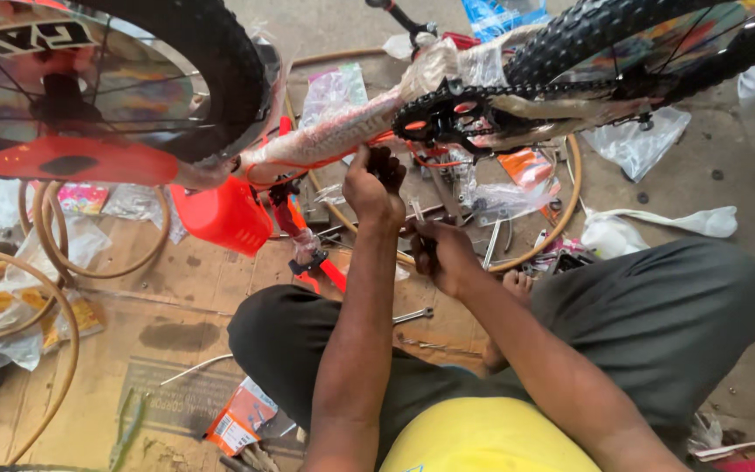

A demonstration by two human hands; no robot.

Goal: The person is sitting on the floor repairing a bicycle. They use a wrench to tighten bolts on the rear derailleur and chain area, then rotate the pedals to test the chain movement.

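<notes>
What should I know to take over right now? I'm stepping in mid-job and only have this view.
Left hand: raised, fingers closed at the plastic-wrapped red bicycle frame, beside the black toothed chainring.
Right hand: lower, closed on a slim metal tool.
The bike lies upside down; the chain sits on the chainring.
A silver spanner lies on the brown cardboard sheet by the knee.
Wrapping remains on the frame; the fastener itself is hidden.
</notes>
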